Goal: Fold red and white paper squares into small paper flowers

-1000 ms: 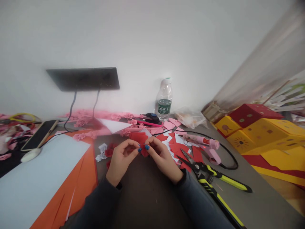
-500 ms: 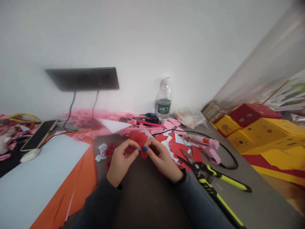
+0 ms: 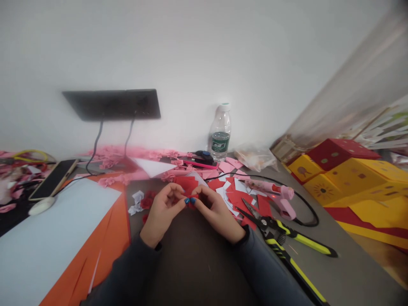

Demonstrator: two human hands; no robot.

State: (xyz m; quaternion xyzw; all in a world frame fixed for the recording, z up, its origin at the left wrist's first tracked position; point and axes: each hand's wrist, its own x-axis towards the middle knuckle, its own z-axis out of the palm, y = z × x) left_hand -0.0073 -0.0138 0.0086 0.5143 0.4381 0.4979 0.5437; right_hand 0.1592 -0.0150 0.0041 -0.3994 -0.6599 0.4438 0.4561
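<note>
Between my fingertips is a small piece of red paper (image 3: 191, 205), mostly covered by the fingers. My left hand (image 3: 162, 212) pinches it from the left, thumb and index finger closed. From the right, my right hand (image 3: 216, 212) pinches the same piece, and the two thumbs nearly touch. Behind the hands lies more red paper (image 3: 185, 183). Left of my left hand are dark red paper flowers (image 3: 147, 199) and a white paper flower (image 3: 136, 202). Cut red and white paper pieces (image 3: 237, 197) lie scattered beyond my right hand.
To the right are a pink glue gun (image 3: 270, 189) with its cord and open yellow-black shears (image 3: 274, 227). A water bottle (image 3: 220, 136) stands by the wall. White sheets (image 3: 63, 221) over orange paper (image 3: 111, 229), a phone (image 3: 52, 180) and yellow boxes (image 3: 350, 178) flank the workspace.
Both thumbs have come closer together over the red paper, and less of the piece shows below the fingers. The hands otherwise stay in nearly the same place.
</note>
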